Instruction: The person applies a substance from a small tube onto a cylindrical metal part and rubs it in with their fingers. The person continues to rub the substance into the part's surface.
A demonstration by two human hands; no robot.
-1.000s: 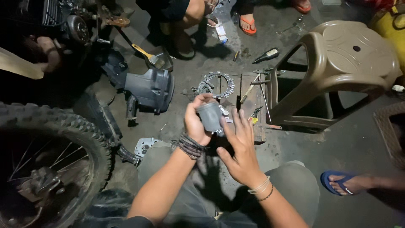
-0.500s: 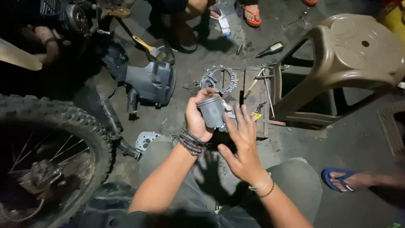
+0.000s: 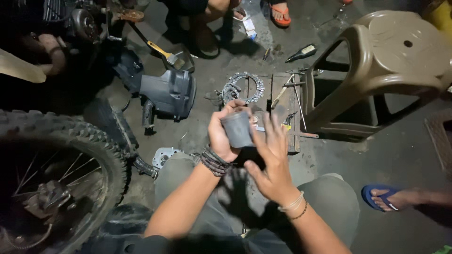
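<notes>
Two hands worked: left hand (image 3: 220, 136) fingers clamped on the grey cylinder (image 3: 238, 129); right hand (image 3: 270, 162) fingers spread, best steadying its side.

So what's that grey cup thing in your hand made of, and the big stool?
The grey cylinder held in the left hand looks like metal: dull, smooth grey with a faint sheen, though greasy plastic can't be ruled out. The stool looks like moulded plastic: one-piece tan shape, matte, with rounded legs and a hole in the seat.
</notes>
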